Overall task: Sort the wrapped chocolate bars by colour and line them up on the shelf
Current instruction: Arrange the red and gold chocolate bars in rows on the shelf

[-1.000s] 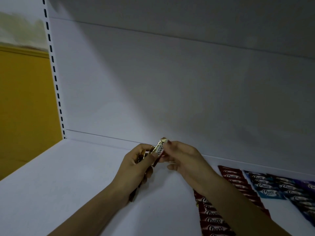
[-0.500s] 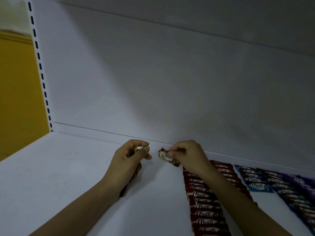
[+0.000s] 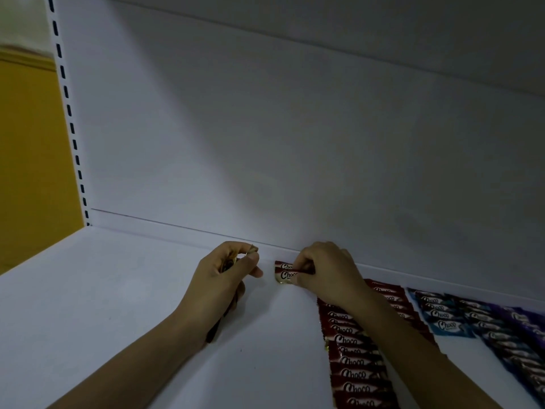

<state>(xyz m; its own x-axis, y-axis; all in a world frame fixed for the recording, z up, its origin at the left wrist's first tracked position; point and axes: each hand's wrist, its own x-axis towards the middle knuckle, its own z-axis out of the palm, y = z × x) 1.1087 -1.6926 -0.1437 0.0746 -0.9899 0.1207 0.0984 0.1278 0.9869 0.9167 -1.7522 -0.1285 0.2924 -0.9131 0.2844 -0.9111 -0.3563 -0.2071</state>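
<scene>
The wrapped chocolate bar in glossy red foil (image 3: pixel 283 270) lies at the back of the white shelf board (image 3: pixel 118 305), just beside the seam with the white back panel (image 3: pixel 295 143). Its long axis runs roughly left to right along that seam. Two "Choco" prints show there, one above the other, so it cannot be told whether one bar or two overlap.

In the head view, the right hand (image 3: pixel 324 270) pinches the bar's right end with curled fingers and presses it down onto the board. The left hand (image 3: pixel 224 273) sits just to the left with a small gap between. It is curled round a bundle of dark-wrapped bars (image 3: pixel 216 330) whose ends stick out below the palm.

The row of red bars (image 3: pixel 356 361) runs from the near edge back toward the pinched bar, partly hidden under the right forearm. Blue bars (image 3: pixel 442 317) and purple bars (image 3: pixel 516 335) lie further right. A yellow wall (image 3: pixel 29 157) shows at far left.

The right hand is the nearer one, already on the bar. Judging by the layout, the release should leave the bar square with the row's far end.
</scene>
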